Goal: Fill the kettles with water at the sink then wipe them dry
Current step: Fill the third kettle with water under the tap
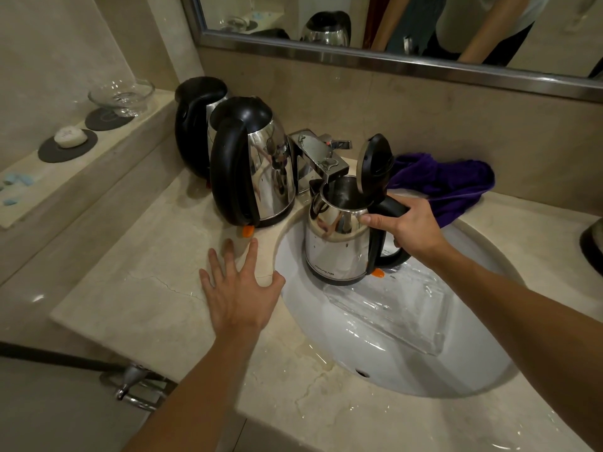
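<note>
Right hand: your right hand is wrapped round the black handle of the open kettle, thumb against the steel body near the rim.
Left hand: your left hand lies flat with fingers spread on the bench, holding nothing, just beside the sink rim.
Kettle in hand: it is held upright over the basin with its lid tipped up, its mouth right under the tap spout.
Water: you cannot tell from this view whether a stream is running or how full the kettle is.
Other kettles: two closed kettles stand on the bench beyond your left hand, one behind the other; whether they are filled cannot be told.
Cloth: the purple cloth lies bunched on the bench just beyond your right hand, near the wall.
Progress: judged from this, you are in the filling step for this kettle.
Left to do: finish the fill, close the lid, deal with any unfilled kettle, then wipe them all with the cloth.
</note>
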Demonstrator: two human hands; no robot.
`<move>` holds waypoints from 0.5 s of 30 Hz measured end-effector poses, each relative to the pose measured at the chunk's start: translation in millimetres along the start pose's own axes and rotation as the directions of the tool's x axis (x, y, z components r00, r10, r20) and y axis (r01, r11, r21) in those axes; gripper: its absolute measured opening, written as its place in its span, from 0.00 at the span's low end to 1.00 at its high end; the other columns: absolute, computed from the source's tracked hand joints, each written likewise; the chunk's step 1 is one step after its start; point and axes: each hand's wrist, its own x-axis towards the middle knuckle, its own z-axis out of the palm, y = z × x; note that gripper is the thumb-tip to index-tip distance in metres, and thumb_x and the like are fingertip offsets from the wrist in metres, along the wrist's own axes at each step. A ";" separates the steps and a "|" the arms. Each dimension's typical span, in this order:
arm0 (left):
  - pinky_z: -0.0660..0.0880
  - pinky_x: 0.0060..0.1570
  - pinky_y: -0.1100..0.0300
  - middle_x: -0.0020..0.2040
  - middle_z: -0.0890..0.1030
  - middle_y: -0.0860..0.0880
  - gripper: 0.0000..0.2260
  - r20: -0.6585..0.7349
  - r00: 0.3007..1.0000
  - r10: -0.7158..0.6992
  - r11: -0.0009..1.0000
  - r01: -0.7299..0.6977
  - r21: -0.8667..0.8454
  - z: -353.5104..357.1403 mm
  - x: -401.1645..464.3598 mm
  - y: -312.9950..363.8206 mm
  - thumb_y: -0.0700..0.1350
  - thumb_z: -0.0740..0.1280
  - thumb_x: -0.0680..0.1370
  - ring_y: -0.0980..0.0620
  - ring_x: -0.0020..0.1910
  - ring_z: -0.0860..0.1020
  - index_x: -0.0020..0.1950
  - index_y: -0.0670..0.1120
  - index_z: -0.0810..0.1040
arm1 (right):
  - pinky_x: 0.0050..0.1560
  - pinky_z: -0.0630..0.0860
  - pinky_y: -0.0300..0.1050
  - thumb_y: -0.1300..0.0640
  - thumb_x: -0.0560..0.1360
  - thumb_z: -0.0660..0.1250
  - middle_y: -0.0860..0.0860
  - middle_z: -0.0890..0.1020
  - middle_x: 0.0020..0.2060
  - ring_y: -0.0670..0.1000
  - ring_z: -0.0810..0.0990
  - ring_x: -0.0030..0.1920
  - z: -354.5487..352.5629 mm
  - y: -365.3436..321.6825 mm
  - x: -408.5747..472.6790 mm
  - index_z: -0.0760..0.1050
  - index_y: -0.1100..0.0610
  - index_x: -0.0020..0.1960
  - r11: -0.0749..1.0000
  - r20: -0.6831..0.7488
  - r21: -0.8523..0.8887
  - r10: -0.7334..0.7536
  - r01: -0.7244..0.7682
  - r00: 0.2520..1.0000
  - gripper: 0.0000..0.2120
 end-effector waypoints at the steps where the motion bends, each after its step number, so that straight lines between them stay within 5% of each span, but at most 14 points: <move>1: 0.46 0.78 0.40 0.83 0.52 0.46 0.36 0.000 1.000 0.000 1.000 0.000 -0.005 0.4 -0.2 0.2 0.70 0.52 0.77 0.40 0.82 0.44 0.83 0.61 0.48 | 0.31 0.72 0.28 0.52 0.71 0.79 0.48 0.83 0.40 0.35 0.78 0.32 -0.3 0.0 -0.2 0.82 0.55 0.56 1.000 -0.001 0.000 0.000 0.000 1.000 0.16; 7: 0.47 0.79 0.40 0.83 0.52 0.46 0.36 0.003 1.000 -0.001 1.000 0.001 -0.002 0.4 -0.1 -0.3 0.71 0.52 0.77 0.40 0.82 0.44 0.82 0.61 0.47 | 0.32 0.72 0.29 0.46 0.68 0.79 0.50 0.84 0.42 0.37 0.78 0.33 0.2 0.2 -0.1 0.82 0.54 0.55 1.000 -0.010 -0.011 0.006 -0.006 1.000 0.20; 15: 0.47 0.79 0.40 0.83 0.51 0.46 0.36 0.002 1.000 -0.002 1.000 0.002 -0.003 1.1 0.1 -0.4 0.70 0.53 0.77 0.41 0.82 0.44 0.83 0.61 0.48 | 0.31 0.72 0.28 0.53 0.71 0.79 0.47 0.83 0.40 0.35 0.78 0.31 0.2 -3.3 -1.8 0.82 0.54 0.55 1.000 -0.004 0.019 0.008 -0.008 1.000 0.15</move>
